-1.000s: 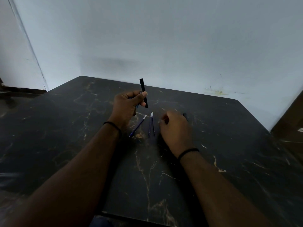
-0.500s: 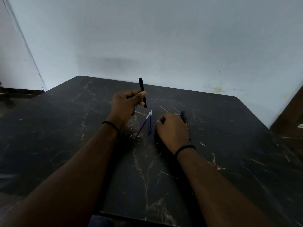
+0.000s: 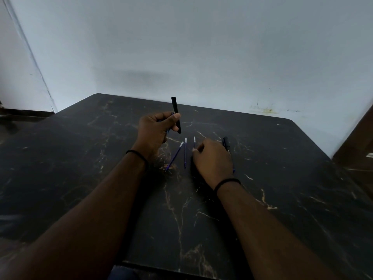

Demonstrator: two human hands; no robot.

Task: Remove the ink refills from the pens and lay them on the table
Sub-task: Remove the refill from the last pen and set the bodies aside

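My left hand (image 3: 156, 131) is raised over the table, shut on a black pen barrel (image 3: 176, 115) that stands nearly upright. Two blue ink refills lie on the dark table: one slanted (image 3: 174, 156) and one straight (image 3: 185, 153). A third refill (image 3: 194, 140) lies just to their right. Its lower part is hidden under my right hand (image 3: 213, 159), whose curled fingertips close on it low over the table. A black pen (image 3: 226, 143) lies right beside that hand, partly covered by it.
The black marble-patterned table (image 3: 282, 188) stands against a pale wall (image 3: 201, 47). Its rounded far corners and right edge are in view, with a brown surface (image 3: 359, 146) beyond the right edge. Black bands circle both wrists.
The third refill, earlier right against the straight one, now lies apart to its right at my right hand's fingertips. The black pen beside that hand shows more. My left hand has barely moved.
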